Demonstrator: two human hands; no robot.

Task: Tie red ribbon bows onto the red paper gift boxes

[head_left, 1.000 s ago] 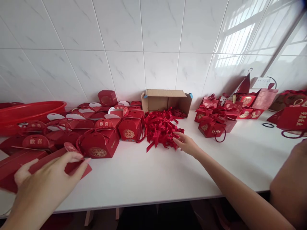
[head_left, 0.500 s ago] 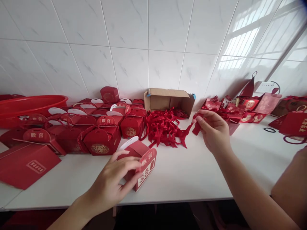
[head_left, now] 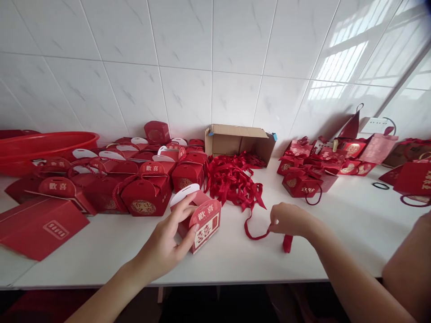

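My left hand (head_left: 166, 237) grips a small red gift box (head_left: 208, 226) with gold characters, its thumb on the front face and its fingers over the top flaps. The box stands on the white table with a rounded white-lined flap up at its back. In my right hand (head_left: 289, 220) a red ribbon (head_left: 253, 234) is pinched. One part of it trails left to the ribbon pile, and a short end hangs below the hand. The heap of red ribbons (head_left: 235, 181) spills out of a cardboard box (head_left: 240, 131) lying on its side.
Several red gift boxes (head_left: 143, 202), some with cords, crowd the left side, with a red plastic basin (head_left: 63, 143) behind them. More small boxes (head_left: 298, 181) stand at the right back, near a black ring (head_left: 380, 185) and a white power strip (head_left: 375, 124). A tiled wall closes the back.
My right hand has moved down and toward me, drawing the ribbon out of the heap. My left hand keeps hold of the gift box, which has turned slightly and shifted up a little.
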